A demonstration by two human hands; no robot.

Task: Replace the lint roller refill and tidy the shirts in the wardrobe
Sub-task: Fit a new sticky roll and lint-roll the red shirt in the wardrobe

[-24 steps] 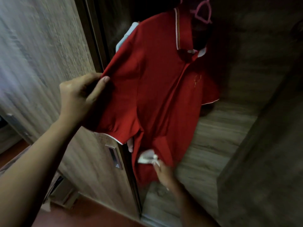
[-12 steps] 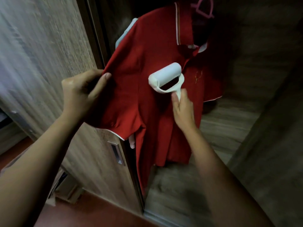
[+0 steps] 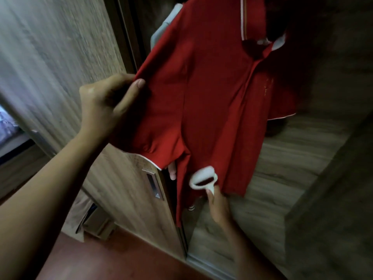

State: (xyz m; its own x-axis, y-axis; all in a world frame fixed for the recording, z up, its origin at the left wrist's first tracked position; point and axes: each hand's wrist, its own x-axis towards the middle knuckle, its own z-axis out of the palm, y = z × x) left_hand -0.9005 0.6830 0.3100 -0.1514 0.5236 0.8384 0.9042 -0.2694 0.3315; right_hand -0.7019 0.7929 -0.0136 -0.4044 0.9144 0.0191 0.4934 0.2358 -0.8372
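Note:
A red polo shirt with white trim hangs inside the wardrobe. My left hand pinches its left sleeve and pulls it out toward the door, so the fabric is stretched. My right hand grips the handle of a white lint roller, whose roll lies against the shirt near the lower hem. A pale blue garment shows behind the shirt's shoulder.
The wooden wardrobe door with a metal recessed handle stands left of the shirt. A wooden shelf lies below the shirt. The wardrobe's right wall is close. Boxes sit on the red floor beneath the door.
My right hand has run the lint roller down the shirt front, from chest height half a second ago to near the hem. My left hand keeps its hold on the sleeve.

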